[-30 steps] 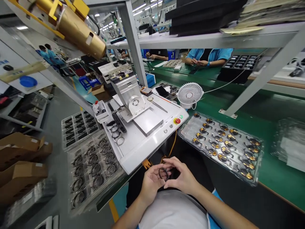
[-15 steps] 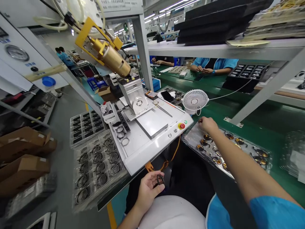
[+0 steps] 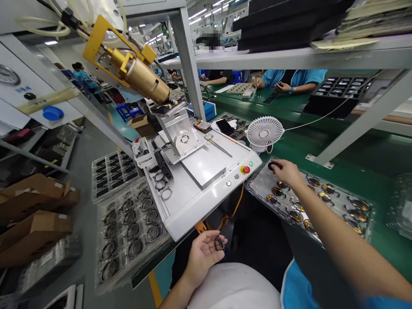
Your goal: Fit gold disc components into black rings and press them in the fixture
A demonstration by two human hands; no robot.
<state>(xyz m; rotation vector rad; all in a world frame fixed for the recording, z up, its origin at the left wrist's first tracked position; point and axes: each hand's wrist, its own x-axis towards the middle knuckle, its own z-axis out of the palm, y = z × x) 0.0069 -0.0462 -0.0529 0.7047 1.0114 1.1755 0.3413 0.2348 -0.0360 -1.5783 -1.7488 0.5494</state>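
My left hand (image 3: 203, 255) is near my lap, palm up, with thumb and fingers closed on a dark ring (image 3: 219, 244). My right hand (image 3: 287, 172) reaches over the far left corner of a clear tray (image 3: 259, 185). Between its fingertips is a small dark round part (image 3: 273, 165), partly covered by the fingers. Amber-and-black round parts (image 3: 325, 197) with curved dark tails lie in that tray, to the right of and below the hand.
A white machine bed (image 3: 180, 214) carries a metal fixture (image 3: 185, 135), a red button (image 3: 246, 170) and loose rings (image 3: 166, 194). Above hangs a gold cylinder (image 3: 148, 81). Trays of rings (image 3: 132, 231) stand left. A white fan (image 3: 264, 132) stands behind the right tray. Co-workers sit across the bench.
The part in my right hand has turned and now shows a dark round face over the tray's corner. My left hand keeps its ring almost in place. The view has shifted slightly.
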